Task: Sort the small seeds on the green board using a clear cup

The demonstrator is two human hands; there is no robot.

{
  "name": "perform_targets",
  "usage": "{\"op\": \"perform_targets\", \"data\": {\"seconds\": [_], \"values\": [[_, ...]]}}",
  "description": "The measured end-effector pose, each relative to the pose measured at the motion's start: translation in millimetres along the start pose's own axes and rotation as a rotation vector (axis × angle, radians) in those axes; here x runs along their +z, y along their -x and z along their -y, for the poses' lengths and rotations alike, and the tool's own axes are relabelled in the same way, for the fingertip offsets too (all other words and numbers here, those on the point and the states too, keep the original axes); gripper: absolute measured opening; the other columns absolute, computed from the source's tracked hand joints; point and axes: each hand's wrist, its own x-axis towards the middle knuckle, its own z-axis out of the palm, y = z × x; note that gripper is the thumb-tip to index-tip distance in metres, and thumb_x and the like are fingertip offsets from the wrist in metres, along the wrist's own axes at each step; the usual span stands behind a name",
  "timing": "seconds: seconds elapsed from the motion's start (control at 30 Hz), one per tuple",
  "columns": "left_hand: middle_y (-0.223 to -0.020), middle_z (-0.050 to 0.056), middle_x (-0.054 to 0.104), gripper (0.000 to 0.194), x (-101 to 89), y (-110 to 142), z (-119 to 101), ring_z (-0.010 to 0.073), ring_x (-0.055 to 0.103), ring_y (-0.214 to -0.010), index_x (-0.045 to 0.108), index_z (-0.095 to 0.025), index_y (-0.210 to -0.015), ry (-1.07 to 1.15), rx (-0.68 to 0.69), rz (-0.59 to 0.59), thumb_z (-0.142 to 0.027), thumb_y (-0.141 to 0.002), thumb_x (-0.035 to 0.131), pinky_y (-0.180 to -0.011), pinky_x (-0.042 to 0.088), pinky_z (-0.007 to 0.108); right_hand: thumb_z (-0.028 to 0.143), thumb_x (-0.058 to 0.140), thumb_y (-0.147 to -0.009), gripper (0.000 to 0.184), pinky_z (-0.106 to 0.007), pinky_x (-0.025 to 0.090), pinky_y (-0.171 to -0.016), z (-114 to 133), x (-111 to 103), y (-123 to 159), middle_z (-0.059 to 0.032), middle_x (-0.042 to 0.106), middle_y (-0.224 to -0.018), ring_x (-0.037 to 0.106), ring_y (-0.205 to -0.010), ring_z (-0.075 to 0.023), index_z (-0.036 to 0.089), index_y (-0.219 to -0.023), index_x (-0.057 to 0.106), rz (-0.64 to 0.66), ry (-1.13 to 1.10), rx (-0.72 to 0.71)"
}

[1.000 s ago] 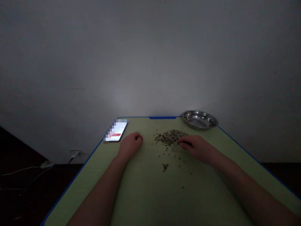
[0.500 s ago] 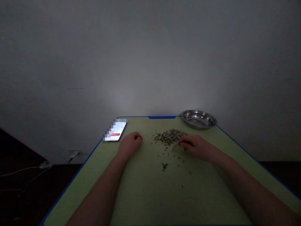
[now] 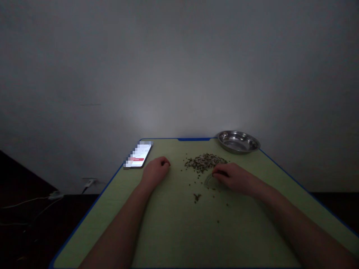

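Note:
My right hand [image 3: 231, 175] pinches a clear, curved piece with fine lines along its rim, which looks like a protractor [image 3: 208, 181]. Its rounded edge points left at the near side of a pile of small dark beans mixed with paler grains [image 3: 204, 162]. Most of the piece is hidden by the fingers or hard to make out. Closer to me lies a small cluster of dark beans [image 3: 197, 197], with single ones scattered around. My left hand [image 3: 155, 171] rests on the table left of the pile, curled into a loose fist, with nothing visible in it.
A shiny metal bowl [image 3: 238, 142] stands at the table's far right corner. A lit phone [image 3: 139, 154] lies at the far left edge. The green table [image 3: 174, 228] has a blue rim and meets a wall [image 3: 179, 74]. A plug and cables [image 3: 56, 195] are at lower left.
My right hand has shifted slightly toward me with the clear piece, drawing back from the pile's near right side. The left hand, phone and bowl stay put.

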Motion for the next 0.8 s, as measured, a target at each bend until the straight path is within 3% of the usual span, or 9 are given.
{"op": "perform_targets", "data": {"seconds": [0.17, 0.8], "values": [[-0.085, 0.005, 0.069, 0.026, 0.2, 0, 0, 0.0187, 0.060, -0.079, 0.067, -0.021, -0.080, 0.004, 0.004, -0.004, -0.025, -0.076, 0.041, -0.067, 0.040, 0.027, 0.019, 0.049, -0.082, 0.016, -0.025, 0.038, -0.060, 12, 2, 3, -0.0009, 0.066, -0.073, 0.055, -0.065, -0.0134, 0.019, -0.082, 0.065, 0.044, -0.049, -0.045], [-0.082, 0.005, 0.068, 0.025, -0.1, 1, -1, 0.0179, 0.059, -0.074, 0.067, -0.020, -0.080, -0.005, -0.001, -0.003, -0.025, -0.075, 0.042, -0.062, 0.038, 0.027, 0.019, 0.048, -0.085, 0.017, -0.026, 0.039, -0.067, 23, 16, 0, -0.0021, 0.067, -0.080, 0.057, -0.072, -0.0144, 0.019, -0.085, 0.065, -0.007, -0.051, -0.094]]}}
